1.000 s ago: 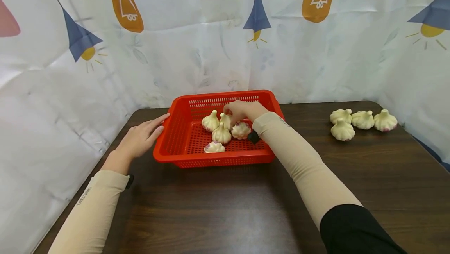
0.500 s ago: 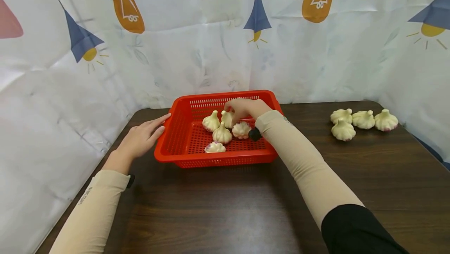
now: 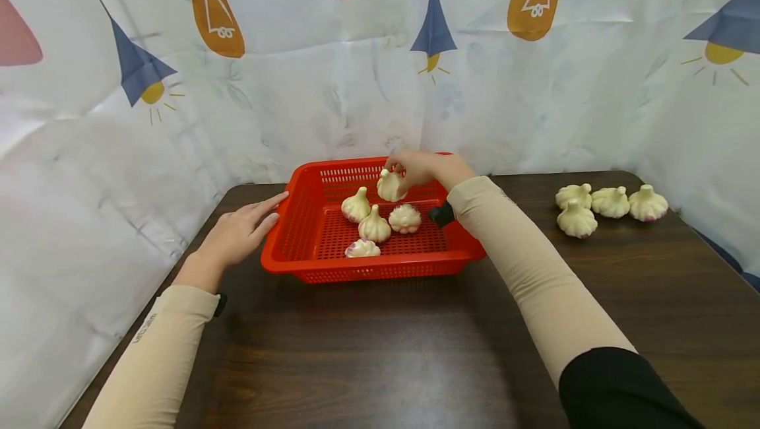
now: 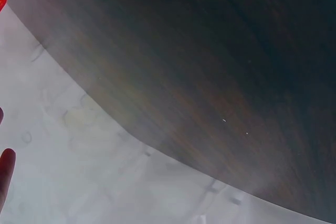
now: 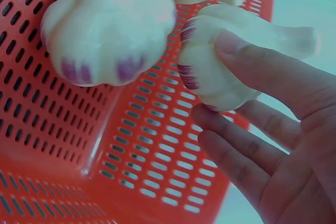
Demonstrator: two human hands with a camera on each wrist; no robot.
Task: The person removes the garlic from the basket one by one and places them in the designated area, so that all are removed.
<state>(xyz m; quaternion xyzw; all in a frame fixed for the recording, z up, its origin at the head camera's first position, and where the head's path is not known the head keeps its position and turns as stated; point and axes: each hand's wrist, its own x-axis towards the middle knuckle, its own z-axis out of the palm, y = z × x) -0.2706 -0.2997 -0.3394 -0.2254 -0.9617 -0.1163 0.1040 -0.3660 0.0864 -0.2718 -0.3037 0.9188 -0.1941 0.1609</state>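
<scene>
1. The right hand [image 3: 423, 168] has its thumb and fingers pinching a garlic bulb [image 3: 388, 187], held above the red basket's floor near the back wall; purple streaks mark its base.
2. The left hand [image 3: 240, 231] has its fingers extended, fingertips at the left rim of the red basket [image 3: 368, 265].
3. Four other bulbs [image 3: 375, 224] lie in the basket, the front one partly hidden by the rim.
4. The left sleeve [image 3: 148, 356] carries small lettering, perhaps "Let's slim"; the right sleeve's [image 3: 534, 270] lettering is unreadable.
5. Four more garlic bulbs sit on the table [image 3: 356, 363], well to the right.
6. The left wrist view shows only cut-off fingertips and a blurred basket corner.
7. Behind hangs a lamp-printed curtain [image 3: 332, 86], cut off above.
</scene>
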